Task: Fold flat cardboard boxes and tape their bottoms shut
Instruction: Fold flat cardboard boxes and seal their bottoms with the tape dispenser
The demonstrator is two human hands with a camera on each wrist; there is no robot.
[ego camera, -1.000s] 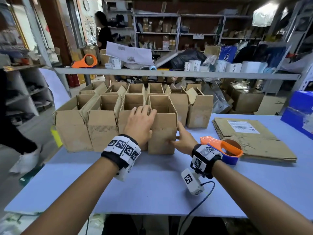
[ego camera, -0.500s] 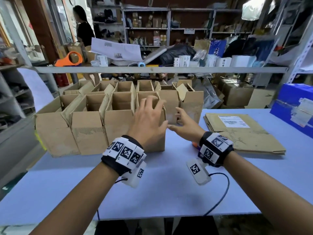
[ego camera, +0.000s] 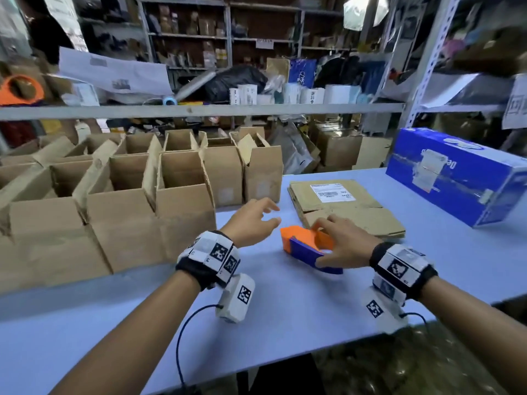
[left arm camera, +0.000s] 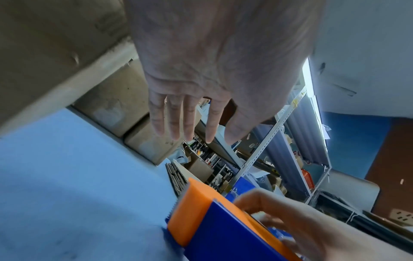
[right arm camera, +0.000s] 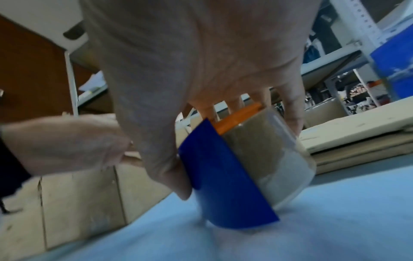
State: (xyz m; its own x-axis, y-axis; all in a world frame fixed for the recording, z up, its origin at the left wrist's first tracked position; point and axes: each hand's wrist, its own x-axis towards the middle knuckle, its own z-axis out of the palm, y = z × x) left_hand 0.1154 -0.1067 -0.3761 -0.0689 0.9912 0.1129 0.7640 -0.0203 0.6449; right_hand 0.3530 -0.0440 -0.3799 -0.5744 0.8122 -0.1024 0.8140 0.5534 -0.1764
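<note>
An orange and blue tape dispenser [ego camera: 302,246] stands on the blue table [ego camera: 285,315], just in front of a stack of flat cardboard boxes [ego camera: 353,215]. My right hand [ego camera: 345,243] grips the dispenser: the thumb lies on its blue side [right arm camera: 223,176] and the fingers curl over the tape roll [right arm camera: 268,159]. My left hand [ego camera: 253,220] hovers open just left of the dispenser [left arm camera: 201,211], with straight fingers [left arm camera: 176,120] holding nothing. Several folded, open-topped boxes [ego camera: 182,206] stand in rows at the left.
A long blue carton [ego camera: 456,178] lies at the table's far right. A grey shelf rail [ego camera: 199,111] crosses behind the boxes, with cluttered shelving beyond. A second orange dispenser [ego camera: 20,89] sits on that shelf at the left. Cables hang from both wrist cameras.
Both hands left the front box and moved right. My right hand has come down on the tape dispenser and taken hold of it. The head view has swung right.
</note>
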